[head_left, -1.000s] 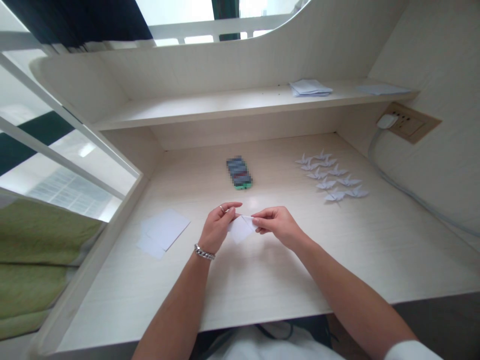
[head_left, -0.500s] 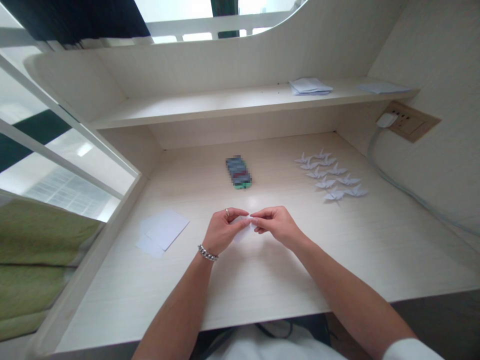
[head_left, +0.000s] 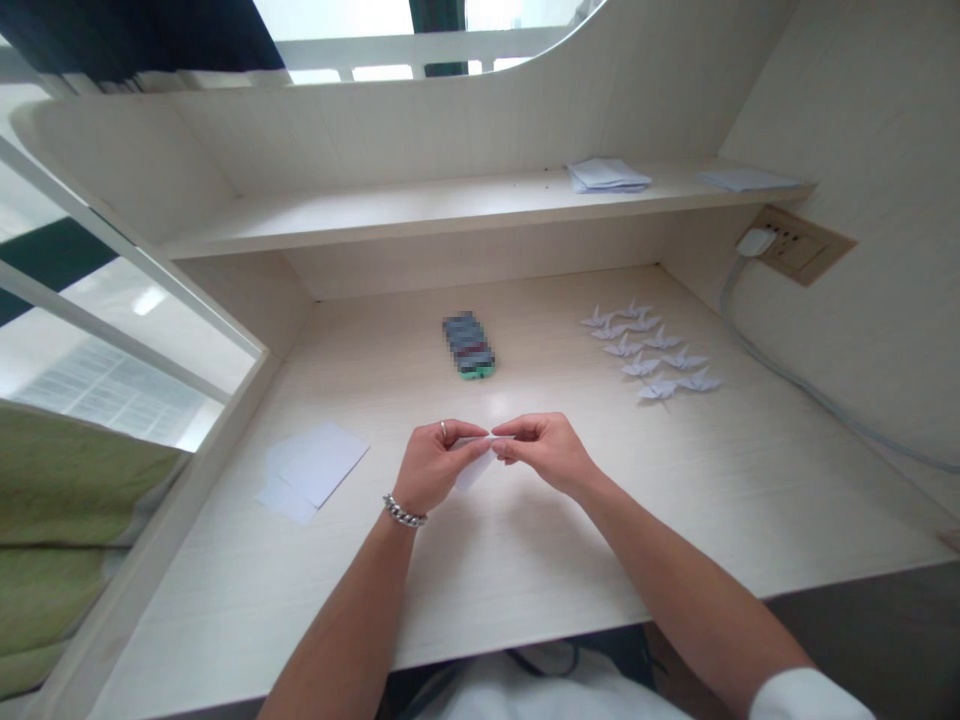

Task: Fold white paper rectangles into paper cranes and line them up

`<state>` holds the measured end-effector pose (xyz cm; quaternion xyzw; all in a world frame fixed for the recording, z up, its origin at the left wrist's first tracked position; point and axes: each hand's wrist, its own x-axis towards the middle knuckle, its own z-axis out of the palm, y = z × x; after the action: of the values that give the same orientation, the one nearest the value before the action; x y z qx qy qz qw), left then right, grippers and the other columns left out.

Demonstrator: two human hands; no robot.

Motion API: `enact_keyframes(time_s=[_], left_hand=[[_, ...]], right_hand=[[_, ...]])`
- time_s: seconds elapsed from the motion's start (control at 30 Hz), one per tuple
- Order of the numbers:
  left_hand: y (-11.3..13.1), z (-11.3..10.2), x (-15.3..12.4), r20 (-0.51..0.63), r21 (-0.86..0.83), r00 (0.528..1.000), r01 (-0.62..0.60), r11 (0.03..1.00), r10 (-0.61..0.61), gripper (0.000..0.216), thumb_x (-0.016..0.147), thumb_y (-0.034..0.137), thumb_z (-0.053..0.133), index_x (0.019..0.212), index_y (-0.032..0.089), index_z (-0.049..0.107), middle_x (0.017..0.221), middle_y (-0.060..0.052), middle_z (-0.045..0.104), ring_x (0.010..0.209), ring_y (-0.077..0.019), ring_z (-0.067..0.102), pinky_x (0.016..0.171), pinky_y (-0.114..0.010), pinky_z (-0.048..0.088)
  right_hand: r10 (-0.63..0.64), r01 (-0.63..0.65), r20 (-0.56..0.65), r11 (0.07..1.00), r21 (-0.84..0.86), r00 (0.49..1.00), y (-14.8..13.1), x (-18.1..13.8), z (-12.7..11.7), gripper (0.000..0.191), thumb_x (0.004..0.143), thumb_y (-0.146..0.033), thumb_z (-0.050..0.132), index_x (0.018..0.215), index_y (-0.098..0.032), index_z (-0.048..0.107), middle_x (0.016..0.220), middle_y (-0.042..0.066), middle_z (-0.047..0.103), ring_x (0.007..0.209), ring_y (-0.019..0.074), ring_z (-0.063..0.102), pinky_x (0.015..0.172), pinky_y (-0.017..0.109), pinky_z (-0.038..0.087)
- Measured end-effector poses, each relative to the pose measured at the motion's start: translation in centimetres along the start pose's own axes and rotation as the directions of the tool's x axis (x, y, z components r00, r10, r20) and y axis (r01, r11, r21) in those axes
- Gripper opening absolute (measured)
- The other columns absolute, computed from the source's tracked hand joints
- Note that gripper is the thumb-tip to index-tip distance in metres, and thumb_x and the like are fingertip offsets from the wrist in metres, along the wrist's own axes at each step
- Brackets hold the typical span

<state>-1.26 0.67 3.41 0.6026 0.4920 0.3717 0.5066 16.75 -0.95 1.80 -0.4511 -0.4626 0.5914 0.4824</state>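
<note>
A small piece of folded white paper [head_left: 473, 471] is pinched between both hands above the desk. My left hand [head_left: 437, 462], with a ring and a chain bracelet, grips its left side between thumb and fingers. Thumb and index finger of my right hand [head_left: 545, 450] close on its upper right part, fingertips meeting those of the left. Part of the paper is hidden by the fingers. Several white paper cranes [head_left: 655, 387] stand in rows at the right. Flat paper sheets [head_left: 334, 462] overlap on the desk left of my left hand.
A pixelated dark object with a green end [head_left: 469, 345] lies behind my hands. Above it runs a shelf [head_left: 360, 218] bearing a paper stack [head_left: 607, 176] and another flat sheet [head_left: 746, 179]. A white plug [head_left: 755, 242] sits in the wall socket, its cable [head_left: 817, 395] trailing down the right side.
The view has shifted slightly, so most things appear a little further left. Both hands keep their pinch on the paper, and slightly more of it shows below the left thumb.
</note>
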Motion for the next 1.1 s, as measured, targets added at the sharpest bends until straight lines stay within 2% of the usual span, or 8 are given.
enact_keyframes(time_s=[0.37, 0.6, 0.87, 1.1], left_hand=[[0.61, -0.15, -0.08, -0.013, 0.045, 1.0, -0.006, 0.999, 0.006, 0.022, 0.067, 0.034, 0.078, 0.078, 0.015, 0.076, 0.067, -0.006, 0.074, 0.056, -0.0156, 0.064, 0.047, -0.022, 0.046], [0.67, -0.1, -0.13, 0.008, 0.118, 0.999, -0.043, 0.992, 0.042, 0.018, 0.069, 0.033, 0.075, 0.076, 0.017, 0.077, 0.068, -0.005, 0.074, 0.056, -0.0158, 0.063, 0.048, -0.022, 0.044], [0.43, -0.13, -0.02, 0.021, 0.133, 1.0, -0.014, 0.991, 0.011, 0.018, 0.071, 0.033, 0.073, 0.079, 0.017, 0.076, 0.068, -0.005, 0.073, 0.055, -0.0154, 0.062, 0.047, -0.022, 0.042], [0.63, -0.26, -0.13, 0.044, 0.245, 0.996, -0.086, 0.966, 0.077, 0.02, 0.075, 0.037, 0.07, 0.077, 0.018, 0.076, 0.07, -0.004, 0.073, 0.061, -0.0159, 0.063, 0.052, -0.022, 0.043]], right_hand=[[0.04, -0.037, -0.042, 0.998, 0.058, 0.998, -0.02, 0.2, 0.17, 0.038, 0.046, -0.033, 0.089, 0.076, -0.013, 0.076, 0.06, 0.004, 0.069, 0.057, 0.0153, 0.063, 0.059, 0.031, 0.053], [0.032, -0.032, 0.016, 0.999, -0.004, 0.999, -0.01, 0.15, 0.08, 0.036, 0.054, -0.038, 0.086, 0.079, -0.013, 0.077, 0.063, 0.005, 0.07, 0.059, 0.0158, 0.064, 0.061, 0.031, 0.054], [0.048, -0.048, -0.031, 0.999, 0.02, 0.998, -0.17, 0.13, 0.21, 0.035, 0.048, -0.035, 0.088, 0.073, -0.014, 0.076, 0.059, 0.004, 0.07, 0.056, 0.0161, 0.064, 0.059, 0.033, 0.054], [0.039, -0.038, -0.031, 0.998, 0.046, 0.999, -0.28, 0.05, 0.25, 0.037, 0.048, -0.032, 0.089, 0.076, -0.013, 0.076, 0.06, 0.004, 0.07, 0.057, 0.016, 0.064, 0.06, 0.032, 0.054]])
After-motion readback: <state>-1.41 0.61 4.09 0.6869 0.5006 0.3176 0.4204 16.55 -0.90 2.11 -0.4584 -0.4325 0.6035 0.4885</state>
